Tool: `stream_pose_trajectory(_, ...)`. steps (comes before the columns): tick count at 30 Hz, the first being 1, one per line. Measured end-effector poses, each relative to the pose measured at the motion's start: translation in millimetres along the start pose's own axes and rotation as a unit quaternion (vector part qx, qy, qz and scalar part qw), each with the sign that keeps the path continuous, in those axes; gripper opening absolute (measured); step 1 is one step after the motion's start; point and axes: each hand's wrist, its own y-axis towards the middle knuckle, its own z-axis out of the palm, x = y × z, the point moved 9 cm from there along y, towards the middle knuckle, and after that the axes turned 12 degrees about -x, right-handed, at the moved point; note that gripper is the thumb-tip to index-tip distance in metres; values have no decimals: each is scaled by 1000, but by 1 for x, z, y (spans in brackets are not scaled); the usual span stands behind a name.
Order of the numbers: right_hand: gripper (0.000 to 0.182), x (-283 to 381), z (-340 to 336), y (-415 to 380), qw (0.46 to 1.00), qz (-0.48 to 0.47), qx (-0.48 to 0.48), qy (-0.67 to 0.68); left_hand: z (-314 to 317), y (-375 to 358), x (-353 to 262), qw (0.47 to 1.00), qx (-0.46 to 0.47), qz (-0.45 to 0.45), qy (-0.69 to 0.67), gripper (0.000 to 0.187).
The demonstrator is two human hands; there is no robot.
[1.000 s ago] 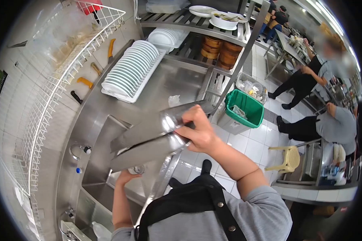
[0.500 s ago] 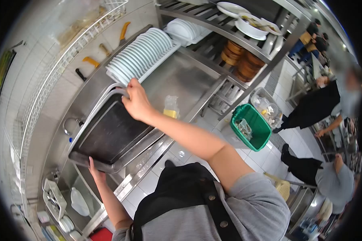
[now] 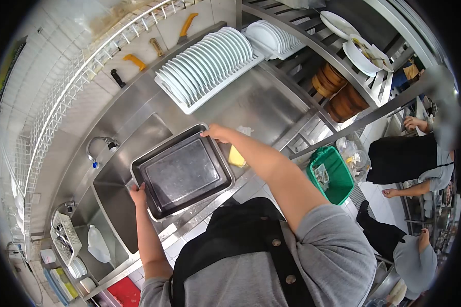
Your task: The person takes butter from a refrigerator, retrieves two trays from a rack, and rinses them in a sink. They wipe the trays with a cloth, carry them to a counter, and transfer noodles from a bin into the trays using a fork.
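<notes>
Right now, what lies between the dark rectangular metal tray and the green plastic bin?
In the head view, a small yellow object and the person's bare right forearm, partly covering it, lie between the tray and the bin.

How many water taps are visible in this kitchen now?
2: one tap stands to the left of the metal tray, another tap near the white basket. Others may be hidden.
</notes>
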Motion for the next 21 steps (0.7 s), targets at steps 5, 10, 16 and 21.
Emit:
stream_pose_trajectory(5,55,-34,-35,37,987,-76,117,85,24,4,7,999,23,-15,20,18)
stream_pose_trajectory(10,77,14,-85,-131,813,-287,19,-506,26,-1,12,998,-8,-1,67,17)
stream_pose_trajectory(16,75,-3,-85,-154,745,-360,-46,-560,34,-26,-9,990,-118,24,68,27)
stream_pose_trajectory(21,68,4,-158,-112,724,-341,-104,-590,55,-48,-49,970,-178,74,151,35)
